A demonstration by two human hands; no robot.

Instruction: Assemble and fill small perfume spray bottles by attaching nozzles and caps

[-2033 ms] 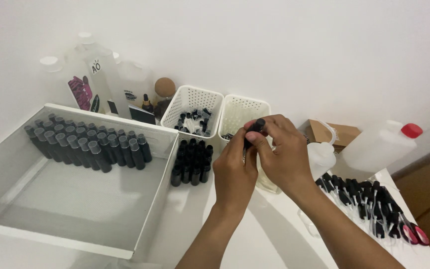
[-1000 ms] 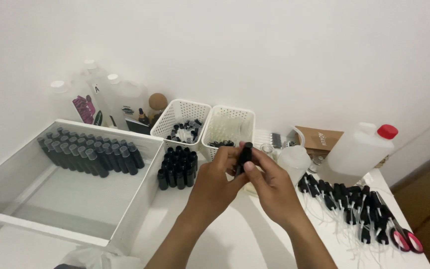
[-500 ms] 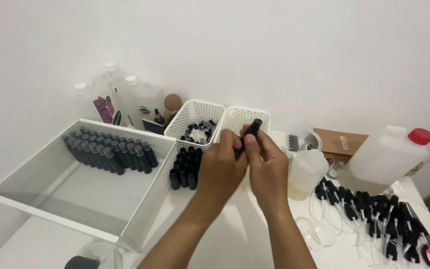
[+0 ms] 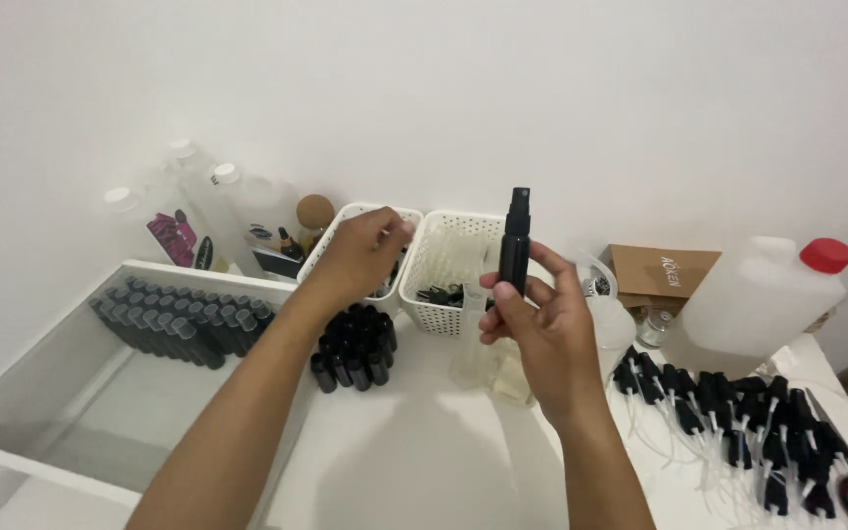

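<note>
black plastic spray bottle (image 4: 514,245) is standing upright, my right hand (image 4: 542,339) pinching it by fingertips above the table, while my left hand (image 4: 360,257), fingers loosely curled around nothing visible, is reaching into the white slotted basket (image 4: 331,257).

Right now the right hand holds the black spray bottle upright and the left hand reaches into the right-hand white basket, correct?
Not quite. In the head view the left hand reaches into the left-hand white basket, not the right-hand one. The right hand does hold the black spray bottle upright.
</note>
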